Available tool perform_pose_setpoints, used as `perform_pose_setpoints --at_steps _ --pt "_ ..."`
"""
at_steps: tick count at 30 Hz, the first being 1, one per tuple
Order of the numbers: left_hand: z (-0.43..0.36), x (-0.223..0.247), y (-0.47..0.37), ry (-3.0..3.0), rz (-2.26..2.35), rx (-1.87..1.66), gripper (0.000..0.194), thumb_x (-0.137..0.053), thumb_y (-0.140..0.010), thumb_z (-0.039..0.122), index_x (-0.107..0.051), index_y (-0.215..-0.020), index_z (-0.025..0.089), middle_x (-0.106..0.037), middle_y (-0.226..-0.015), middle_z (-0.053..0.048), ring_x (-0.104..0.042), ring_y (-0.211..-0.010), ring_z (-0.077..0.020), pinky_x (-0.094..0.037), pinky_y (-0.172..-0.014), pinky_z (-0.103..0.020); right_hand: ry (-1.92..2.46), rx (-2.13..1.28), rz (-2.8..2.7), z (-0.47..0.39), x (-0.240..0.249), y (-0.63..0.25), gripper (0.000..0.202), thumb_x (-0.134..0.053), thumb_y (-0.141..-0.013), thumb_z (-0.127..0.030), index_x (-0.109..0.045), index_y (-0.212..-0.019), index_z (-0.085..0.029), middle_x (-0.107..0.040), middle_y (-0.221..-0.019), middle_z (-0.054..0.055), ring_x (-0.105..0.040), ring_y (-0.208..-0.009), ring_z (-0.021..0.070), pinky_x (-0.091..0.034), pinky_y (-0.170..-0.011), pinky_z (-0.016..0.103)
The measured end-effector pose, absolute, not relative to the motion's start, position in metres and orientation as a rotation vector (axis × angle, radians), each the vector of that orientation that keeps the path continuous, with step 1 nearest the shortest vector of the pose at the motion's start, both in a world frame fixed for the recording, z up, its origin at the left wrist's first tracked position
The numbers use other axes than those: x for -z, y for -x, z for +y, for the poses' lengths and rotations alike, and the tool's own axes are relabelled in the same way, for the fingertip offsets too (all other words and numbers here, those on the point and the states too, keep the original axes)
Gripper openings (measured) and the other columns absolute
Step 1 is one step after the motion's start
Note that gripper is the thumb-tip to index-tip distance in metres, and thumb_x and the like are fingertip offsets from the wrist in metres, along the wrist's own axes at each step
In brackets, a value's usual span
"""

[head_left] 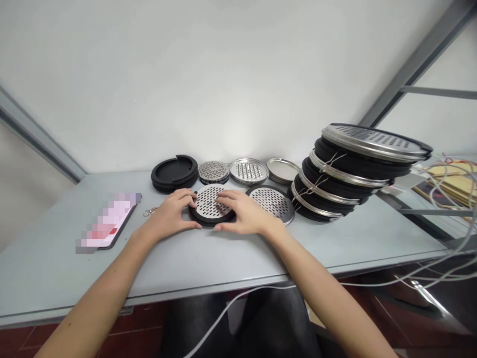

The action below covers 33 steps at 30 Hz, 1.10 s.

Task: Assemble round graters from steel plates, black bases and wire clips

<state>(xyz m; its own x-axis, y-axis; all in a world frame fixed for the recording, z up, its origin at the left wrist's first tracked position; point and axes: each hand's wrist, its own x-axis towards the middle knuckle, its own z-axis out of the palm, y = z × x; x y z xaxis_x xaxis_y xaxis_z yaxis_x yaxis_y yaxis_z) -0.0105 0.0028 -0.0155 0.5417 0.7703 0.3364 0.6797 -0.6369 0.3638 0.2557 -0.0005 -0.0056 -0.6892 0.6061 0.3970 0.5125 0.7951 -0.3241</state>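
Note:
Between my two hands lies a round grater (209,199), a perforated silver disc set in a black rim, flat on the table. My left hand (174,211) grips its left side, thumb at the front edge and fingers curled over the top. On the right side, my right hand (244,211) has its fingers on the metal face and its thumb at the front rim. A second perforated disc (270,201) with a black edge lies just beyond my right hand, partly hidden by it. Small metal wire loops (149,212) lie left of my left hand.
Behind the hands stand stacked black rings (175,174), perforated discs (213,171), coarse grater discs (249,171) and plain metal plates (283,170). A tall leaning stack of wired grater sets (350,174) rises at right. A phone (112,221) lies left. White cables (425,273) hang along the table edge.

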Motion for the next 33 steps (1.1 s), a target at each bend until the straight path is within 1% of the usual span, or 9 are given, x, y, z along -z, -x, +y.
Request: perform_pose_setpoints --at_steps 3,5,9,13,16,19,23,28,33 --pt "-0.002 0.013 0.004 -2.601 1.180 -0.734 0.041 -0.076 -0.072 0.052 -0.060 -0.093 0.021 -0.063 -0.112 -0.009 -0.058 -0.108 -0.0277 -0.049 -0.094 -0.047 0.823 -0.178 -2.535 -0.008 0.016 -0.239 0.085 -0.067 -0.072 -0.067 -0.051 -0.133 -0.009 -0.050 -0.140 0.021 -0.046 -0.130 0.0347 -0.039 -0.108 0.048" --pt "-0.004 0.009 0.003 -2.613 1.154 -0.699 0.036 -0.075 -0.075 0.049 -0.062 -0.095 0.022 -0.065 -0.108 -0.007 -0.059 -0.104 -0.0262 -0.049 -0.092 -0.045 0.865 -0.087 -2.540 -0.010 0.023 -0.232 0.089 -0.068 -0.073 -0.065 -0.047 -0.136 -0.005 -0.047 -0.141 0.024 -0.041 -0.133 0.0373 -0.036 -0.110 0.051" --pt "-0.004 0.004 0.007 -2.604 1.147 -0.699 0.033 -0.070 -0.080 0.047 -0.066 -0.102 0.024 -0.065 -0.111 -0.006 -0.059 -0.107 -0.0253 -0.048 -0.095 -0.042 0.900 0.038 -2.568 -0.010 0.029 -0.225 0.075 -0.066 -0.082 -0.052 -0.045 -0.135 -0.003 -0.051 -0.136 0.024 -0.043 -0.133 0.0354 -0.038 -0.111 0.049" --pt "-0.001 0.004 0.012 -2.562 1.187 -0.808 0.028 -0.053 -0.093 0.044 -0.066 -0.104 0.021 -0.066 -0.112 -0.008 -0.060 -0.107 -0.0237 -0.047 -0.096 -0.041 0.887 0.203 -2.621 -0.011 0.030 -0.219 0.064 -0.068 -0.084 -0.042 -0.049 -0.129 -0.001 -0.056 -0.130 0.027 -0.047 -0.129 0.0364 -0.040 -0.109 0.049" --pt "0.000 0.005 0.015 -2.551 1.203 -0.832 0.033 -0.050 -0.094 0.044 -0.064 -0.111 0.020 -0.064 -0.117 -0.009 -0.058 -0.111 -0.0248 -0.046 -0.099 -0.042 0.829 0.264 -2.619 -0.012 0.028 -0.216 0.048 -0.062 -0.089 -0.034 -0.053 -0.123 -0.001 -0.060 -0.125 0.025 -0.052 -0.124 0.0343 -0.043 -0.106 0.047" --pt "0.000 0.004 0.017 -2.573 1.164 -0.811 0.046 -0.055 -0.090 0.049 -0.057 -0.126 0.020 -0.058 -0.129 -0.012 -0.053 -0.122 -0.0280 -0.042 -0.105 -0.045 0.756 0.194 -2.553 -0.011 0.022 -0.221 0.035 -0.052 -0.096 -0.031 -0.056 -0.121 -0.007 -0.063 -0.123 0.020 -0.057 -0.120 0.0299 -0.046 -0.102 0.045" --pt "0.000 0.004 0.015 -2.563 1.186 -0.783 0.063 -0.066 -0.082 0.052 -0.049 -0.136 0.023 -0.051 -0.139 -0.011 -0.047 -0.129 -0.0290 -0.038 -0.110 -0.047 0.733 0.001 -2.404 -0.007 0.010 -0.236 0.030 -0.045 -0.099 -0.030 -0.056 -0.122 -0.014 -0.065 -0.124 0.015 -0.062 -0.113 0.0252 -0.049 -0.096 0.043" --pt "0.004 0.010 0.014 -2.591 1.173 -0.961 0.037 -0.058 -0.092 0.043 -0.059 -0.123 0.023 -0.059 -0.131 -0.009 -0.052 -0.124 -0.0255 -0.040 -0.107 -0.046 0.636 -0.151 -2.333 -0.004 0.003 -0.247 0.033 -0.048 -0.098 -0.032 -0.055 -0.125 -0.015 -0.067 -0.121 0.012 -0.062 -0.111 0.0233 -0.049 -0.095 0.041" --pt "0.002 0.011 0.010 -2.725 1.073 -1.023 0.034 -0.061 -0.090 0.039 -0.062 -0.120 0.023 -0.067 -0.118 -0.009 -0.060 -0.111 -0.0250 -0.046 -0.096 -0.044 0.703 -0.170 -2.338 -0.008 0.003 -0.246 0.040 -0.058 -0.090 -0.044 -0.059 -0.120 -0.016 -0.070 -0.111 0.011 -0.065 -0.101 0.0246 -0.051 -0.089 0.040"
